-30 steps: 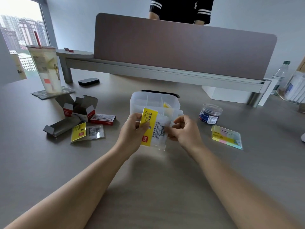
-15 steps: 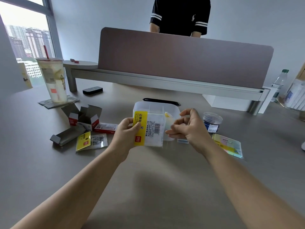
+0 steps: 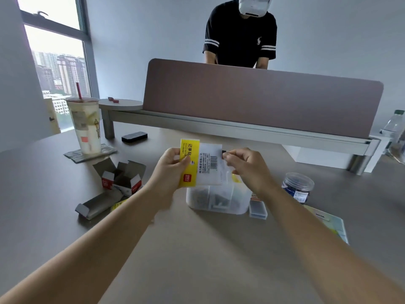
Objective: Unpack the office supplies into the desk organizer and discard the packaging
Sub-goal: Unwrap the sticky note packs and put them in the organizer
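Note:
I hold a clear plastic packet [image 3: 208, 165] with a yellow label strip above the translucent desk organizer [image 3: 219, 199]. My left hand [image 3: 173, 167] grips the packet's yellow left edge. My right hand [image 3: 245, 165] pinches the packet's top right corner between thumb and forefinger. The organizer has several compartments with dark small items inside; a bit of yellow shows behind the packet. Whether the packet still holds anything I cannot tell.
Opened red-and-white boxes [image 3: 122, 178] and a grey carton sleeve [image 3: 98, 204] lie left. An iced drink cup [image 3: 84, 126], a black device [image 3: 134, 136], a clear jar of clips [image 3: 298, 186], a small clear box [image 3: 258, 210] and sticky-note sheets [image 3: 328, 222] surround the organizer. A person stands behind the partition [image 3: 258, 99].
Both hands lifted the packet higher above the organizer. My right hand closed onto the packet's top right corner. The camera tilted up.

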`<state>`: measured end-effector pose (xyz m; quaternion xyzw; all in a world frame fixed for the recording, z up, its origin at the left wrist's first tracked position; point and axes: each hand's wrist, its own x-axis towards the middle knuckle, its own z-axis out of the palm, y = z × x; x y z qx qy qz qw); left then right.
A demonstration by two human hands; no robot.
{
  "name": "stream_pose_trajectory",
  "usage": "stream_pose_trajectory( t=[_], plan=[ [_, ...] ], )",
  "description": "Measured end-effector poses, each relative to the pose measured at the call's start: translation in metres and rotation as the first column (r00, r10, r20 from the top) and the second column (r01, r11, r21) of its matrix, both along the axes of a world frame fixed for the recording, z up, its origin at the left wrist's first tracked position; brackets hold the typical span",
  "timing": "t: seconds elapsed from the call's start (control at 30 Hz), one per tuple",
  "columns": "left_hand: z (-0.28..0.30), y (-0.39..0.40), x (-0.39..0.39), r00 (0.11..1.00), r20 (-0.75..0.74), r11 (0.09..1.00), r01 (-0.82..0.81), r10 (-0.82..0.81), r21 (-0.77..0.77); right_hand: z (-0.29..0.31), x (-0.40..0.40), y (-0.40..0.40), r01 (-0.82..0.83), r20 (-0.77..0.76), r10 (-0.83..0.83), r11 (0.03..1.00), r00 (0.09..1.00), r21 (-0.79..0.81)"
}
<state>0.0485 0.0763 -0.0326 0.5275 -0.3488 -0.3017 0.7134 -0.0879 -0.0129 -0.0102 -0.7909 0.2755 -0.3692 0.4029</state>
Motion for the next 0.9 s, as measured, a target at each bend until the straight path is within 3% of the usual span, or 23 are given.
stream_pose_trajectory(
  t=[0.2,0.53,0.73,0.9],
  plan=[
    [0.010,-0.027,0.014,0.996,0.091,1.000,0.000,-0.003,0.030,0.005,0.019,-0.025,-0.046,0.088,0.034,0.989,0.996,0.144],
    [0.020,-0.073,0.026,0.973,0.215,0.995,-0.095,0.089,0.019,0.011,0.040,-0.069,-0.166,0.275,0.039,0.874,0.961,0.457],
    [0.019,-0.084,0.034,0.981,0.185,0.996,-0.062,0.050,0.057,0.009,0.046,-0.078,-0.174,0.215,0.094,0.904,0.972,0.392],
    [0.016,-0.087,0.038,0.984,0.174,0.996,-0.054,0.042,0.064,0.007,0.049,-0.083,-0.154,0.217,0.064,0.892,0.974,0.426]
  ],
)
